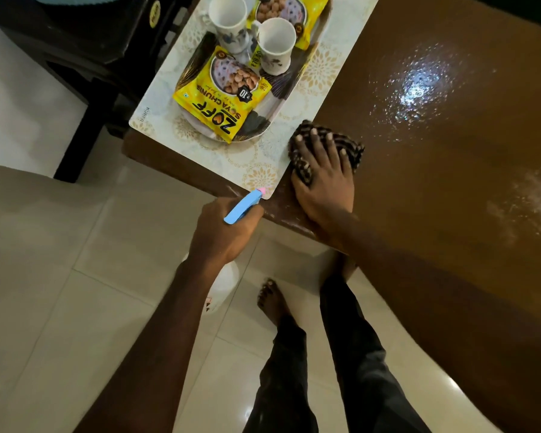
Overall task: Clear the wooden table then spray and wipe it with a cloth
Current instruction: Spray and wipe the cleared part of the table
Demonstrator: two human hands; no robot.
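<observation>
Wiping step. The right grip [322, 182] lies flat, pressing the cloth [355, 151] on the counter [434, 214]. The left grip [222, 232] curls round the spray bottle [242, 209]. Next, rub the wet spots [419, 85].

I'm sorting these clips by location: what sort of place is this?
Likely a room in a home: a polished wooden table, a serving tray holding cups and Zoff soya chunks packets, and a tiled floor.

Left hand [224, 232]: curled round spray bottle [242, 207], knuckles up.
Right hand [324, 182]: flat, palm down, fingers [314, 142] spread, pressing cloth [352, 145].
Left forearm: bare, extended forward.
Right forearm: bare, angled in from right.
</observation>
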